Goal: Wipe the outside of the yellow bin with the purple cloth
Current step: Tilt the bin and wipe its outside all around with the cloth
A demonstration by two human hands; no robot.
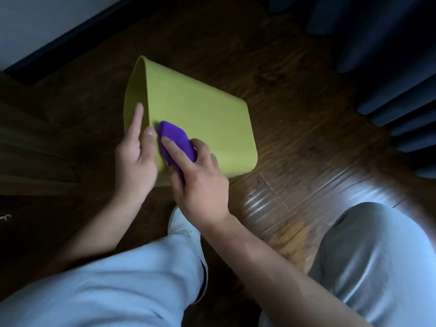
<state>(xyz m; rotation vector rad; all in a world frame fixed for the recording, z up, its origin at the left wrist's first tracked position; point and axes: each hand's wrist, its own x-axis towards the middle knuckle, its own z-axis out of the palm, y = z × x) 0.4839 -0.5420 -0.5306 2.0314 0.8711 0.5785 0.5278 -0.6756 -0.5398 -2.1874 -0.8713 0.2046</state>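
**Cloth on the bin wall**

Smooth yellow bin (193,119) lies tipped at frame centre on dark plank floor (295,90). Left hand (136,159) clamps its rim; right hand (198,182) presses the bunched purple cloth (175,138) against its side.

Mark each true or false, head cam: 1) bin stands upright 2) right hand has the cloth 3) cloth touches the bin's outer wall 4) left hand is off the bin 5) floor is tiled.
1) The yellow bin stands upright: false, it lies tipped on its side on the wooden floor.
2) The right hand holds the purple cloth: true.
3) The cloth touches the bin's outer wall: true.
4) The left hand is off the bin: false, it grips the rim.
5) The floor is tiled: false, dark wood planks.
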